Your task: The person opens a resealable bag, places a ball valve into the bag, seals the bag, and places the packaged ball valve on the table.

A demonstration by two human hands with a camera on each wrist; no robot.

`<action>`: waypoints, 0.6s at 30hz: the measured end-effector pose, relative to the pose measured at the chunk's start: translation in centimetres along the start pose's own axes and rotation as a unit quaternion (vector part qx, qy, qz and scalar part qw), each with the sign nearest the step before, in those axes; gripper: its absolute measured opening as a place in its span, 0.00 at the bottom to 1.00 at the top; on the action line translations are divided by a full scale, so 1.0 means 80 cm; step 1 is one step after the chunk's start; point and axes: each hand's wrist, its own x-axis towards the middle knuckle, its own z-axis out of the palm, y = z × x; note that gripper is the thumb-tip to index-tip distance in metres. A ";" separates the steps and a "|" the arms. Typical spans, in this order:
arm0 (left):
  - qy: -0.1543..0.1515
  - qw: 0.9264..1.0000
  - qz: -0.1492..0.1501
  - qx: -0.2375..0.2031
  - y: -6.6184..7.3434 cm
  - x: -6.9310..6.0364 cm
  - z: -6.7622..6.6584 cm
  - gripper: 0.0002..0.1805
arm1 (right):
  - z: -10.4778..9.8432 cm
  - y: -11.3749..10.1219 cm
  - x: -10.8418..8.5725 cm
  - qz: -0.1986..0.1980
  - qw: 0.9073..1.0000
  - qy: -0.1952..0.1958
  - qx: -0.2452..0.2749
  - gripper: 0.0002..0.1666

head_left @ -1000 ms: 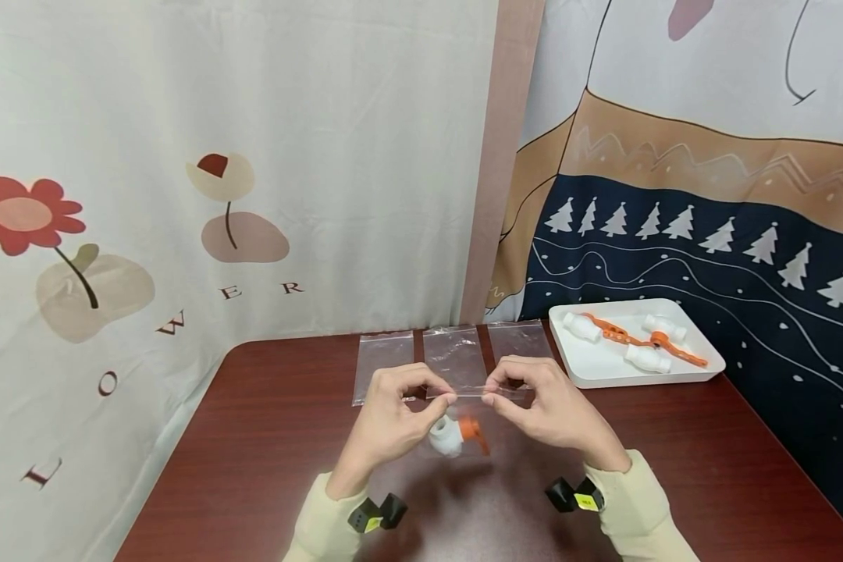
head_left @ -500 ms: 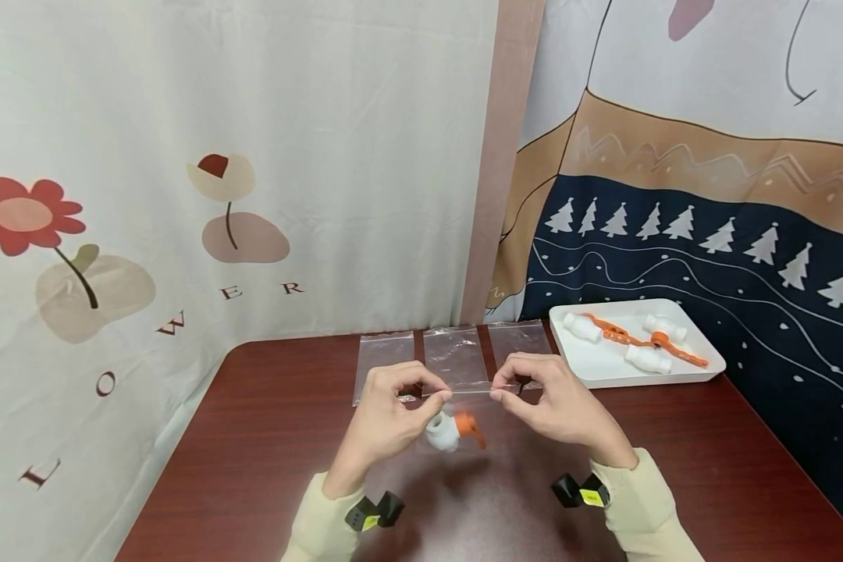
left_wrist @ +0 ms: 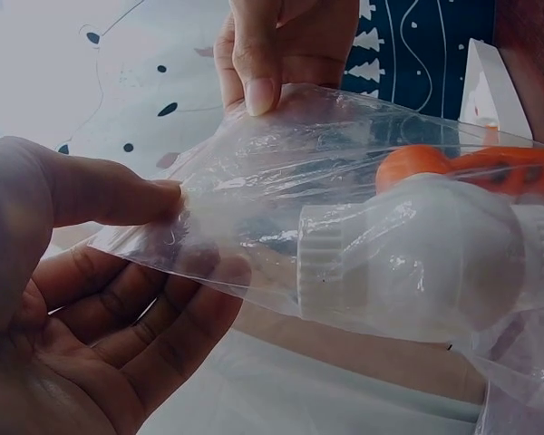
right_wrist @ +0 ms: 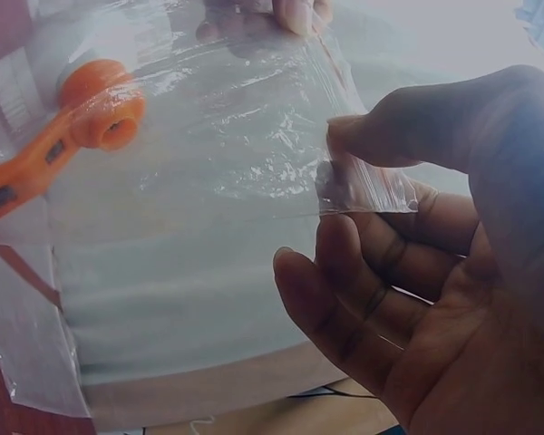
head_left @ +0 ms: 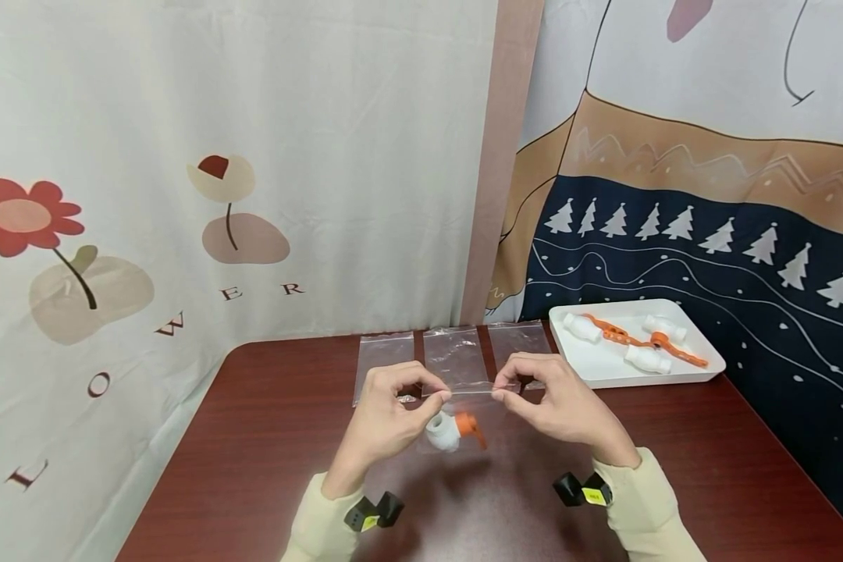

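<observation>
A clear zip bag hangs above the table, held at its top edge between both hands. My left hand pinches the left part of that edge between thumb and forefinger. At the other end my right hand pinches it the same way. Inside the bag lies a white plastic ball valve with an orange lever handle. In the head view the valve shows below the left fingertips. Whether the zip strip is fully pressed together cannot be made out.
Flat clear bags lie in a row at the back of the dark red table. A white tray at the back right holds several white valve bodies and orange handles. Printed curtains hang behind.
My right hand has slid a little to the right along the bag's top edge, widening the gap between the hands. The bag with the valve rose slightly, then stayed nearly still.
</observation>
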 end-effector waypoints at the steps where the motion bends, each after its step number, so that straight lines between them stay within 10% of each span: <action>1: 0.000 1.000 0.000 0.000 0.000 0.000 0.000 0.06 | -0.001 0.000 0.000 0.002 1.000 -0.002 0.001 0.10; 18: 0.006 1.000 0.000 -0.010 -0.002 0.000 -0.004 0.04 | -0.014 0.008 -0.005 0.016 1.000 -0.018 0.006 0.03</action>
